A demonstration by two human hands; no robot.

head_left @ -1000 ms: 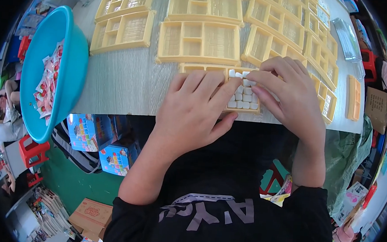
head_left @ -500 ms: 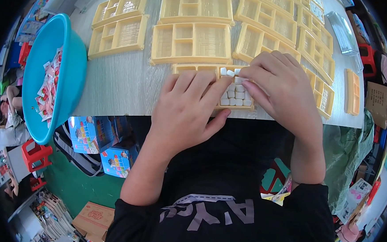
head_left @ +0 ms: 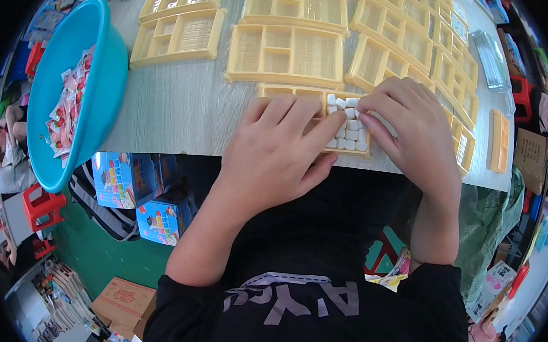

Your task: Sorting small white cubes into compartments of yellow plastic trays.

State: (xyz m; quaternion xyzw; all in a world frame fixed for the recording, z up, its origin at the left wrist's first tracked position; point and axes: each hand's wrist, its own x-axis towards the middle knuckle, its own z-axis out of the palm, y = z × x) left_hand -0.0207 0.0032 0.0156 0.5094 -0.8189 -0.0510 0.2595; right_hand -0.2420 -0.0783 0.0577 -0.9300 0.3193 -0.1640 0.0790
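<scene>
Small white blocks (head_left: 351, 135) sit in rows in the right-hand compartment of a pale yellow divided tray (head_left: 291, 90) at the table's near edge. Over the left part of that tray lies my left hand (head_left: 276, 143), with its thumb apart and its index fingertip on the blocks; it holds nothing that I can see. My right hand (head_left: 411, 126) is at the right side of the compartment, thumb and index finger closed on a white block (head_left: 358, 113) near its upper right corner. My hands hide much of the tray's left side.
Several yellow divided trays (head_left: 286, 56) stand in columns across the table (head_left: 171, 102). A turquoise basin (head_left: 106, 92) with pink and white packets (head_left: 71, 105) is at the left. Clear plastic packaging (head_left: 491, 59) and an orange tray (head_left: 499, 141) lie at the right.
The view has shifted slightly, so the trays appear a little farther right and higher. My hands keep nearly the same pose over the blocks, with only small finger movement.
</scene>
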